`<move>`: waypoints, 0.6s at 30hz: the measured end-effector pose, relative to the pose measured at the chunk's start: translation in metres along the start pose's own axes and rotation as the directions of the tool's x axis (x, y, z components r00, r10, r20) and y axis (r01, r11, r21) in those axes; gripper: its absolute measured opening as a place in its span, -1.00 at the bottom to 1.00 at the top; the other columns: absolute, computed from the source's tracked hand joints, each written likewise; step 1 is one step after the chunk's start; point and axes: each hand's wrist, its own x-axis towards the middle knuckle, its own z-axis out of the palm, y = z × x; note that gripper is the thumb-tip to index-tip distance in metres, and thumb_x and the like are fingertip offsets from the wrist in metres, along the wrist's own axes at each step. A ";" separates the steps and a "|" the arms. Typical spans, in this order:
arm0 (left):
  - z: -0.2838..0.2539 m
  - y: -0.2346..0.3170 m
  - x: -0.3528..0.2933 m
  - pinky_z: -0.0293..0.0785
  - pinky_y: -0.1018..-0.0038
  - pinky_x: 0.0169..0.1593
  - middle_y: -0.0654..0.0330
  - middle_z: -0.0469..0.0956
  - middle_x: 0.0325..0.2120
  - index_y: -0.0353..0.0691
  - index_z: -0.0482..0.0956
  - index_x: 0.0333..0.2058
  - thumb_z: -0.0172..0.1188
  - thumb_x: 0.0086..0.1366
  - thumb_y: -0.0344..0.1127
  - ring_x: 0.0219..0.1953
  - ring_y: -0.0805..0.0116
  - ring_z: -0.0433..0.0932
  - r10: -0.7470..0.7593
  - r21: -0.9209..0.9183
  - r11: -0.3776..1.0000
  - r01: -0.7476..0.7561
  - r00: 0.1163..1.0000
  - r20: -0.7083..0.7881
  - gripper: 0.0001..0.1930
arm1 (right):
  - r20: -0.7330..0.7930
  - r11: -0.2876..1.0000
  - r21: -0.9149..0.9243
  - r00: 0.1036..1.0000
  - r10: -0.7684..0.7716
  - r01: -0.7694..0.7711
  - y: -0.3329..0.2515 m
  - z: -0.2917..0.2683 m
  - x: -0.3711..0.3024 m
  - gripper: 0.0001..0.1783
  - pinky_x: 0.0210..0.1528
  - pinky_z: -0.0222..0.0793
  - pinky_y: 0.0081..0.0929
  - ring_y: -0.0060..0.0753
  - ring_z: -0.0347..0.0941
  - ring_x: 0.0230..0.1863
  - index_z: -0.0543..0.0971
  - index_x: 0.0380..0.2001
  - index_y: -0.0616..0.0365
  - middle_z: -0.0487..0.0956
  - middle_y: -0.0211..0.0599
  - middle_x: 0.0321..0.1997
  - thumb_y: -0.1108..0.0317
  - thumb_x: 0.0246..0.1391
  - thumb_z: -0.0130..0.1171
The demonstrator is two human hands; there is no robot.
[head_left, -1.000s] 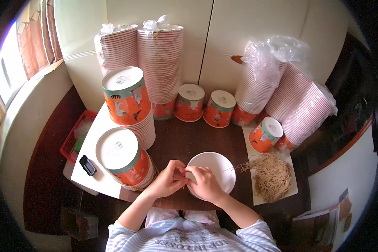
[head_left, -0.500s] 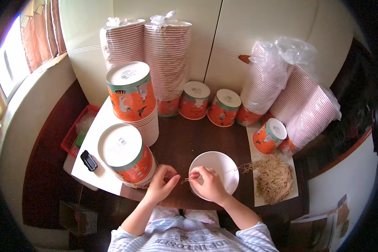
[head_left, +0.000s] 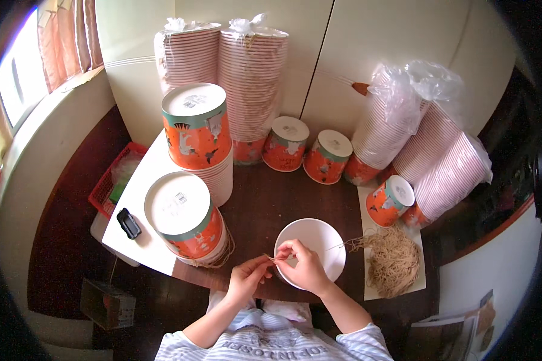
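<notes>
A head-worn fisheye looks down; the tabletop (head_left: 262, 207) lies near.

The brown table (head_left: 259, 210) bears a bowl (head_left: 329, 246) — and tubs (head_left: 327, 162).

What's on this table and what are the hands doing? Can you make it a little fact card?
Right hand: pinching a thin tan strand
Left hand: fingertips at that strand; grip too small to tell
Open white container: partly beneath the right hand; a strand crosses its right rim
Tangled tan string: heaped at the right
Nearest orange tub: upside down, left of the hands
Black tray: on the table's white left part
Tall stacks: plastic-wrapped, left and right
</notes>
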 end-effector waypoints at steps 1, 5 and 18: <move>0.000 -0.001 0.001 0.32 0.71 -0.41 0.28 0.52 -0.38 -0.30 0.46 -0.17 0.00 0.19 -0.39 -0.43 0.62 0.44 0.002 0.000 1.000 -0.002 1.000 0.000 -0.76 | 0.000 1.000 0.000 1.000 -0.002 0.002 0.000 0.000 0.000 -0.72 -0.34 0.36 -0.59 -0.51 0.49 -0.38 0.36 -0.38 0.17 0.51 -0.34 -0.45 0.52 -0.21 0.20; -0.001 -0.007 0.008 0.37 0.64 -0.36 0.22 0.49 -0.38 -0.32 0.43 -0.15 0.02 0.17 -0.42 -0.41 0.52 0.45 0.162 0.141 0.978 -0.156 0.986 -0.033 -0.75 | 0.008 1.000 0.010 1.000 -0.004 0.004 0.002 0.003 0.001 -0.72 -0.32 0.38 -0.57 -0.48 0.49 -0.38 0.35 -0.38 0.18 0.51 -0.32 -0.44 0.52 -0.21 0.21; 0.006 0.016 0.016 0.42 0.61 -0.44 0.18 0.51 -0.46 -0.26 0.49 -0.31 0.14 0.05 -0.46 -0.47 0.50 0.49 0.456 0.514 0.740 -0.433 0.885 0.088 -0.82 | 0.012 1.000 -0.021 1.000 -0.020 0.021 0.005 0.002 0.002 -0.73 -0.33 0.39 -0.55 -0.44 0.50 -0.37 0.35 -0.38 0.20 0.50 -0.27 -0.44 0.54 -0.21 0.19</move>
